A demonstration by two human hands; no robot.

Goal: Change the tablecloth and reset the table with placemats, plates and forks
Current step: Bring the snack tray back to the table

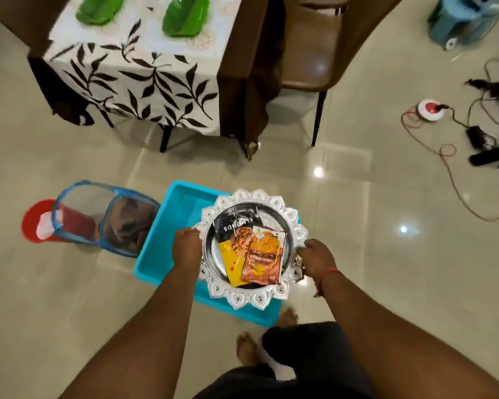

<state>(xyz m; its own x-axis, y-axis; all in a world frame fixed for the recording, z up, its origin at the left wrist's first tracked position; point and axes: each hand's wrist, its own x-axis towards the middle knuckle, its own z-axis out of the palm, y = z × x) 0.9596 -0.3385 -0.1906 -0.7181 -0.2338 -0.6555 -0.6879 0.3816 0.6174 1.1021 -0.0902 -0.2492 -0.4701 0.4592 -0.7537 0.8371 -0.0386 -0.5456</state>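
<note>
I hold a silver tray (267,298) with a scalloped rim over a turquoise plastic tub (167,226) on the floor. My left hand (186,246) grips the tray's left rim and my right hand (317,259) grips its right rim. On the tray lie a black-and-yellow almond packet (236,237) and an orange snack packet (264,259). At the top left stands the table under a white tablecloth with black leaves (144,82), and two green leaf-shaped placemats (98,10) (185,17) lie on it.
A blue mesh basket (107,220) holding brown cloth lies left of the tub, with a red bucket (38,220) behind it. A brown chair (308,50) stands by the table. Cables and a red-and-white device (429,109) are spread over the floor at right. My bare feet (248,349) are below the tub.
</note>
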